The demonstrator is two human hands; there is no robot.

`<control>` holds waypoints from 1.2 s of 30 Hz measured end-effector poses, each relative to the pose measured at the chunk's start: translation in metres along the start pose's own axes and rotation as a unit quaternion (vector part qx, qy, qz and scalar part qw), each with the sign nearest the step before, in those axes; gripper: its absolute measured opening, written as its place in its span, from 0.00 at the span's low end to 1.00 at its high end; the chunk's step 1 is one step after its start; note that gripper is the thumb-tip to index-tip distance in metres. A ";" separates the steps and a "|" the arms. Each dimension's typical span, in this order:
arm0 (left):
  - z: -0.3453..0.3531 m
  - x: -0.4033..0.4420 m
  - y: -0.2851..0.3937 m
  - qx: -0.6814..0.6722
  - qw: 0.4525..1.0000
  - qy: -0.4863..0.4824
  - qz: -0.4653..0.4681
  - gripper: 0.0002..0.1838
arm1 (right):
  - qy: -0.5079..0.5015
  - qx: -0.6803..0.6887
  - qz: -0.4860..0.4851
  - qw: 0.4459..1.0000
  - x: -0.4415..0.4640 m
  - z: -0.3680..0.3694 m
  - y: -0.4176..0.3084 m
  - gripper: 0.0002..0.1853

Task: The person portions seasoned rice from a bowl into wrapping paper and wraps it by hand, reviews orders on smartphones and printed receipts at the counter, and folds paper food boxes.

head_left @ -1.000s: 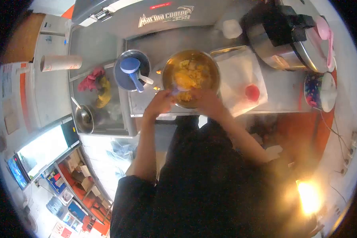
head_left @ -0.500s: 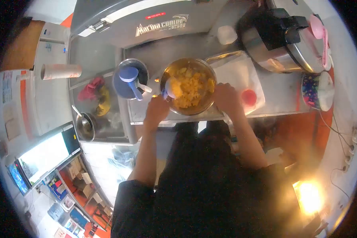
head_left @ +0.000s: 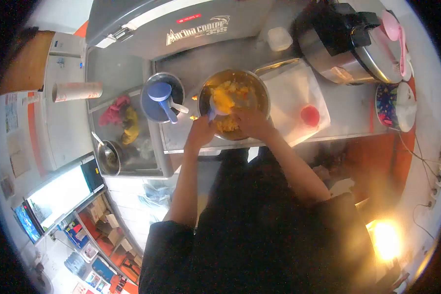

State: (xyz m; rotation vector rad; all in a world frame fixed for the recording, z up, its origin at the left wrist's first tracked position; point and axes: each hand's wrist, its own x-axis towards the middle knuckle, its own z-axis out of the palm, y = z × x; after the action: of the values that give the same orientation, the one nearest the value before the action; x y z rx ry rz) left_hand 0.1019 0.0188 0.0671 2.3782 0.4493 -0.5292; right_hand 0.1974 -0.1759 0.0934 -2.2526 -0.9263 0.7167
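1. Bowl (head_left: 266, 93) of shiny metal sat on the counter, holding crumbly yellow food (head_left: 227, 126).
2. Left hand (head_left: 201, 131), at its eight o'clock, had fingers clamped around a blue scoop (head_left: 211, 115).
3. Right hand (head_left: 251, 123) had just moved from the four o'clock rim inside, toward five; I couldn't tell its fingers' spread.
4. Both hands seemingly now worked the food.
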 end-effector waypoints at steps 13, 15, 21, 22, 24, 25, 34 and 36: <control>0.013 -0.004 -0.039 -0.233 0.973 -0.011 -0.005 0.16 | -0.006 -0.103 -0.109 0.989 -0.008 -0.005 0.013 0.14; 0.015 -0.003 -0.036 -0.235 0.972 0.012 0.016 0.16 | 0.008 -0.089 -0.026 0.996 -0.002 0.016 0.037 0.14; 0.006 -0.017 -0.008 -0.226 0.974 0.009 -0.017 0.17 | 0.036 -0.147 -0.005 0.988 -0.010 -0.004 0.013 0.09; 0.007 -0.018 -0.004 -0.226 0.973 0.033 -0.019 0.16 | 0.053 -0.155 0.000 0.986 -0.009 0.007 0.029 0.09; 0.001 -0.019 0.000 -0.213 0.976 0.043 -0.021 0.16 | 0.072 -0.204 -0.190 0.958 -0.011 0.024 0.055 0.07; 0.003 -0.021 0.000 -0.203 0.977 0.051 -0.032 0.16 | 0.076 -0.219 -0.252 0.940 -0.013 0.020 0.051 0.07; -0.008 -0.016 -0.014 -0.203 0.979 0.033 -0.001 0.17 | 0.080 -0.228 -0.076 0.967 -0.009 -0.010 -0.016 0.16; -0.002 -0.016 -0.025 -0.244 0.969 0.000 -0.026 0.17 | 0.044 -0.087 -0.031 0.995 -0.009 -0.020 -0.008 0.18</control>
State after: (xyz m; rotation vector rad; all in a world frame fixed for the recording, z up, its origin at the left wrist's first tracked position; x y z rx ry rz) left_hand 0.0771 0.0355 0.0630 1.8987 0.5697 -0.3865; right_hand 0.2016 -0.1848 0.1147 -2.3735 -1.0449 0.5221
